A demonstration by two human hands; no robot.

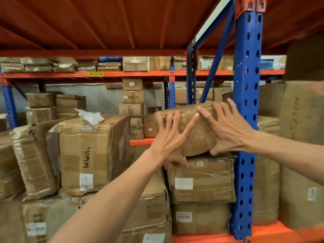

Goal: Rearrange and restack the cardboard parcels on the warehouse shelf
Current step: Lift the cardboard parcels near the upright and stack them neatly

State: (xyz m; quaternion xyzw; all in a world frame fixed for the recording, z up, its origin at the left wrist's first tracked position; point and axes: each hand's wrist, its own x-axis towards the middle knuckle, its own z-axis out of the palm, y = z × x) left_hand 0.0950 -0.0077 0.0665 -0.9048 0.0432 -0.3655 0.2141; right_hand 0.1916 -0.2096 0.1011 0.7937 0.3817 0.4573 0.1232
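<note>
A flat, tape-wrapped cardboard parcel (pixel 196 134) lies tilted on top of a stack of two taped parcels (pixel 201 179) beside the blue shelf upright (pixel 246 120). My left hand (pixel 171 139) presses flat against the parcel's front left, fingers spread, thumb under its lower edge. My right hand (pixel 228 127) lies spread over its right end, thumb under the bottom corner. Both hands grip the parcel between them. To the left stands a large crumpled box marked in black pen (pixel 87 155).
More taped boxes (pixel 35 163) crowd the shelf at left and below. An orange deck (pixel 105 23) runs overhead. Big cartons (pixel 301 146) fill the bay right of the upright. Farther racks with stacked boxes (pixel 132 102) stand behind an orange beam (pixel 140 73).
</note>
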